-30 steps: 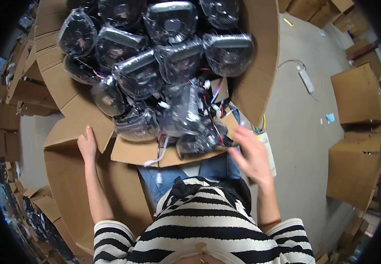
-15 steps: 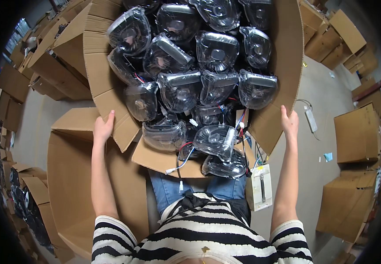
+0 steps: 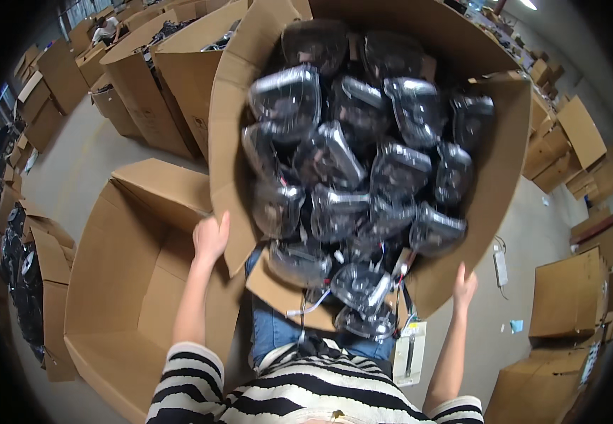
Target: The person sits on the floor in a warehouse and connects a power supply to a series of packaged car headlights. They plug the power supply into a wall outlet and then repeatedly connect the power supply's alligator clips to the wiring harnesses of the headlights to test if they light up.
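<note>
In front of me a large cardboard box (image 3: 231, 169) is tipped toward me, its front flap (image 3: 278, 288) folded down over my thighs. Several vehicle lamps (image 3: 340, 212) in clear plastic wrap fill it, and loose wires with white plugs (image 3: 313, 305) hang out over the flap. The left side flap's lower edge is in the grip of my left hand (image 3: 210, 240), thumb pointing up. On the opposite side, my right hand (image 3: 465, 286) has its fingers closed on the edge of the right flap (image 3: 442, 290).
At my left stands an open cardboard box (image 3: 119, 265) with bare inner walls. A pale case with a dark handle (image 3: 410, 353) sits by my right leg. A white power strip (image 3: 500, 265) lies on the floor to the right, near more cartons (image 3: 568, 293). Tall boxes (image 3: 147, 99) line the back left.
My view has tilted up and turned left, so the box sits lower and farther right in the picture. Its far wall now shows. Both hands keep hold of the flaps.
</note>
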Demonstrator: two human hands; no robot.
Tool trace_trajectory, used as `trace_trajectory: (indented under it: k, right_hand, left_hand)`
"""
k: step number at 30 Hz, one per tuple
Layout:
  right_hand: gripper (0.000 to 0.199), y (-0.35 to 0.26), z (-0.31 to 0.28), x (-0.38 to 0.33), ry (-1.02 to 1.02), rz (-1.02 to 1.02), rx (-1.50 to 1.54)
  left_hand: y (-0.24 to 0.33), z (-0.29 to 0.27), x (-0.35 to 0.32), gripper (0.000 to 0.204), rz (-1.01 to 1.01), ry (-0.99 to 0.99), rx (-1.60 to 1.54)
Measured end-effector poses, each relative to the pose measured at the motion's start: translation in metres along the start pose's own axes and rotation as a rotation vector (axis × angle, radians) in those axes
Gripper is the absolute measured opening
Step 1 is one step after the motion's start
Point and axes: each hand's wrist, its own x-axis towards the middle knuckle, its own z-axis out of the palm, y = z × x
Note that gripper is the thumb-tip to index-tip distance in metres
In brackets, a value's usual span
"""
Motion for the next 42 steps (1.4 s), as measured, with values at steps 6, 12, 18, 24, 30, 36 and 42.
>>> trace_trajectory:
  k: [6,12,18,24,30,36,42]
  right_hand:
    - [0.029,0.014,0.009,-0.022,-0.03,0.205,0.118]
    - [0.029,0.018,0.019,-0.004,0.032,0.102,0.127]
    - [0.028,0.011,0.014,0.003,-0.022,0.147,0.074]
    - [0.028,0.012,0.007,-0.002,0.091,0.139,0.138]
    - [0.033,0.014,-0.001,-0.015,-0.158,0.152,0.249]
    - [0.029,0.179,-0.009,-0.119,-0.062,0.547,0.369]
    - [0.022,0.237,0.026,-0.189,-0.232,0.829,0.354]
  left_hand:
    - [0.007,0.015,-0.01,0.037,-0.009,0.039,-0.128]
    - [-0.003,0.024,0.009,0.05,-0.003,0.055,-0.129]
    - [-0.008,0.02,0.013,0.048,-0.03,-0.006,-0.129]
    - [-0.015,0.024,0.014,0.046,0.047,0.001,-0.177]
    - [-0.022,0.015,0.005,0.042,-0.112,-0.094,-0.404]
    - [-0.029,0.008,-0.005,0.036,-0.14,-0.258,-0.268]
    - [-0.021,-0.008,-0.001,0.036,-0.072,-0.396,-0.003]
